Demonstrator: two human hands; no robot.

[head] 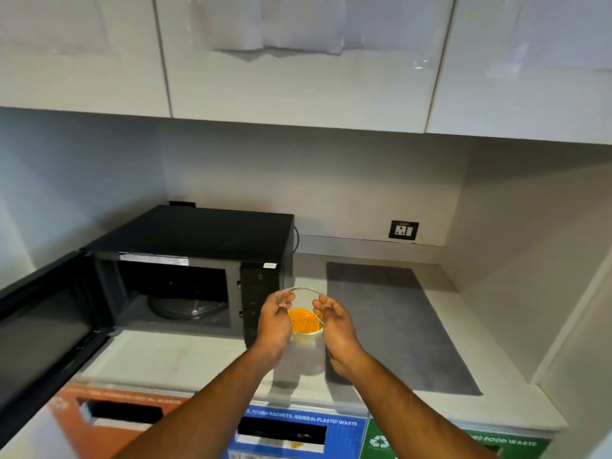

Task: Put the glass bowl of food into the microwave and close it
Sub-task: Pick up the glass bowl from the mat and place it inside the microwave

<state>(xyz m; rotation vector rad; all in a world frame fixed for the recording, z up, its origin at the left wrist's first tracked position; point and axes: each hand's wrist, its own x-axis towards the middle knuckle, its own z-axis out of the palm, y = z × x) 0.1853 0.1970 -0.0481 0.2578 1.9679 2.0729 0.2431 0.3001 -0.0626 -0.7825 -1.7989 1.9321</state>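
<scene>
A clear glass bowl [304,321] holding orange shredded food is lifted above the counter, just right of the microwave's front. My left hand [275,321] grips its left rim and my right hand [336,326] grips its right rim. The black microwave [205,233] stands at the back left of the counter. Its door [43,326] is swung wide open to the left. Inside the cavity a round turntable [187,308] is visible.
A dark grey mat [397,326] lies on the pale counter [185,356] to the right of the bowl. A wall socket [403,230] sits behind it. White cabinets hang overhead. Labelled waste slots in orange, blue and green line the counter's front edge.
</scene>
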